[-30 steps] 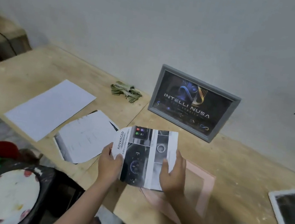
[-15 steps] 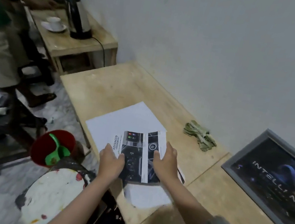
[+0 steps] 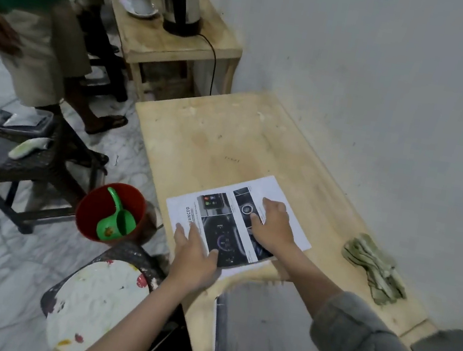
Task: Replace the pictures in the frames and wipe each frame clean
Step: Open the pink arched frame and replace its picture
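A: Printed picture, dark car-dashboard artwork, lies flat on the wooden bench, on top of a plain white sheet whose margins show beyond it on the far and right sides.

B: Hands?

A: Left hand at the near-left corner, fingers spread wide and flat, thumb on the dark print. Right hand on the right half, palm down, fingers splayed. Neither grips anything; both press down.

B: Reason for the flat press?

A: My reading: paper is light and slides, so open palms pin it while it is squared onto the pile. It looks set aside here, away from the frames.

B: Where are the frames?

A: Only a blurred grey corner of one, to the right of the right forearm. Between the forearms, a grey smeared sheet; too blurred to name.

B: Cleaning cloth?

A: Folded green cloth right of the right hand, by the wall, well apart from both hands. Untouched, so I judge wiping not yet begun.

B: Hazards?

A: Red bucket with green scoop left of the left hand, below the bench edge; a slipped sheet could drop in.
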A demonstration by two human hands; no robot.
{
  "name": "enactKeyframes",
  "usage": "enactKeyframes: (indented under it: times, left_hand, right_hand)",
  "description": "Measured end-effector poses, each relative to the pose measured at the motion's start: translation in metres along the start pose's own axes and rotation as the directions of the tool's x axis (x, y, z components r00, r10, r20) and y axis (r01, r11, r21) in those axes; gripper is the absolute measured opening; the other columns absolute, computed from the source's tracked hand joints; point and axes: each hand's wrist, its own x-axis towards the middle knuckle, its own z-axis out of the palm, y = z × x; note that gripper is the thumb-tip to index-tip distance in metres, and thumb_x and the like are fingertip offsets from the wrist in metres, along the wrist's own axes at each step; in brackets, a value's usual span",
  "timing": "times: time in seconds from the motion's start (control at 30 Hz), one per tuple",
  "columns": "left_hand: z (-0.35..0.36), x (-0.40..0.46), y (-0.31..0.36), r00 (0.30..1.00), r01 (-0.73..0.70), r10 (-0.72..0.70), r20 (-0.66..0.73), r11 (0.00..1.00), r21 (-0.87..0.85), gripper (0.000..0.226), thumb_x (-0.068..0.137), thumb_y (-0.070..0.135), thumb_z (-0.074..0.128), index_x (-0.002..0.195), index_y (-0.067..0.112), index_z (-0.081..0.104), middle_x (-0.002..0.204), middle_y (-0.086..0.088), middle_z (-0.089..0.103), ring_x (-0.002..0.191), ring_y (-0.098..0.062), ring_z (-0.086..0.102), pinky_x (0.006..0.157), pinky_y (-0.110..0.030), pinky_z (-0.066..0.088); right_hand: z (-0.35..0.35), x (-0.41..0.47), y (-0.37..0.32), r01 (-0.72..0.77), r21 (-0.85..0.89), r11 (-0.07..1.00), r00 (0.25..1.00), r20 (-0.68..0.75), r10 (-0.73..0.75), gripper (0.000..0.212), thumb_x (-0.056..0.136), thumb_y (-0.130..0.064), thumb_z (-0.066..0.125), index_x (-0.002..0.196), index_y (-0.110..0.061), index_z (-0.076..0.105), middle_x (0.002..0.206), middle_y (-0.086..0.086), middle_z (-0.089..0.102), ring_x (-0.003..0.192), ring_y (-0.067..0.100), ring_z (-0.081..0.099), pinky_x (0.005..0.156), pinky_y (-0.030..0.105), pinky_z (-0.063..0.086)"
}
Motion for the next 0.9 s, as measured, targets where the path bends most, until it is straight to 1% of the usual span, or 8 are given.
enactKeyframes:
  times: [0.17,0.37,0.53,0.6,0.7,0.8,0.87,0.9]
  left_hand:
    - [0.02,0.006,-0.004,0.999,0.007,-0.009,-0.042,0.999,-0.032,0.07,0.09,0.024,0.054,0.148,0.011,0.016,0.158,-0.012,-0.016,0.147,-0.028,-0.012,0.116,-0.037,0.014]
    - [0.022,-0.005,-0.002,0.997,-0.01,0.006,-0.08,0.999,-0.048,0.066,0.091,0.02,0.054,0.148,0.014,0.019,0.159,-0.011,-0.011,0.148,-0.025,-0.008,0.117,-0.038,0.016]
    - [0.019,-0.029,-0.006,0.997,-0.044,0.041,-0.062,0.998,-0.037,0.056,0.093,0.02,0.053,0.143,0.012,0.029,0.158,-0.011,0.004,0.147,-0.026,0.007,0.112,-0.031,0.021]
    - [0.021,-0.039,-0.01,0.999,-0.04,0.038,-0.039,0.998,-0.042,0.055,0.093,0.02,0.054,0.142,0.011,0.032,0.155,-0.013,0.013,0.144,-0.026,0.016,0.105,-0.023,0.022]
    - [0.028,-0.057,-0.015,0.998,-0.059,0.059,-0.009,0.998,-0.014,0.048,0.091,0.016,0.056,0.135,0.005,0.041,0.142,-0.013,0.033,0.134,-0.026,0.033,0.093,-0.017,0.025]
    - [0.034,-0.072,-0.019,0.997,-0.079,0.079,-0.001,0.997,0.004,0.03,0.088,0.019,0.059,0.118,0.013,0.053,0.119,-0.009,0.049,0.113,-0.025,0.049,0.09,-0.026,0.037]
    - [0.039,-0.085,-0.023,0.99,-0.14,0.141,-0.007,0.989,0.045,0.009,0.087,0.019,0.058,0.09,0.015,0.051,0.093,-0.006,0.054,0.087,-0.024,0.053,0.071,-0.034,0.045]
    - [0.041,-0.089,-0.025,0.986,-0.167,0.167,0.004,0.984,0.058,0.01,0.085,0.02,0.057,0.083,0.013,0.049,0.087,-0.005,0.054,0.079,-0.023,0.053,0.06,-0.032,0.042]
  right_hand:
    - [0.008,0.021,0.015,0.056,-0.132,0.99,0.998,0.045,-0.05,0.057,0.092,-0.033,0.051,0.142,-0.012,0.034,0.144,0.014,0.032,0.131,0.032,0.029,0.106,0.042,0.032]
    - [0.011,0.007,0.031,0.035,-0.086,0.996,0.999,-0.022,-0.037,0.053,0.093,-0.031,0.049,0.14,-0.012,0.037,0.143,0.013,0.033,0.131,0.031,0.027,0.109,0.044,0.029]
    - [0.01,-0.039,0.057,0.017,-0.062,0.998,0.997,-0.08,-0.022,0.058,0.084,-0.035,0.044,0.135,-0.007,0.045,0.138,0.018,0.04,0.125,0.035,0.034,0.107,0.042,0.029]
    - [0.012,-0.063,0.071,-0.024,-0.05,0.998,0.994,-0.111,0.019,0.062,0.078,-0.036,0.041,0.13,-0.003,0.051,0.131,0.021,0.045,0.12,0.037,0.039,0.104,0.041,0.029]
    - [0.021,-0.101,0.092,-0.092,-0.04,0.995,0.982,-0.166,0.085,0.06,0.076,-0.035,0.038,0.117,0.004,0.059,0.116,0.026,0.054,0.107,0.043,0.048,0.096,0.043,0.036]
    - [0.029,-0.133,0.11,-0.132,-0.06,0.989,0.984,-0.129,0.124,0.057,0.078,-0.033,0.038,0.11,0.008,0.061,0.105,0.03,0.058,0.096,0.046,0.055,0.086,0.048,0.043]
    - [0.031,-0.156,0.117,-0.173,-0.086,0.981,0.978,-0.132,0.161,0.057,0.078,-0.034,0.038,0.111,0.008,0.061,0.105,0.032,0.059,0.093,0.046,0.057,0.083,0.049,0.045]
    - [0.03,-0.165,0.118,-0.186,-0.101,0.977,0.975,-0.139,0.171,0.058,0.077,-0.035,0.039,0.111,0.007,0.06,0.106,0.031,0.059,0.092,0.046,0.057,0.082,0.049,0.046]
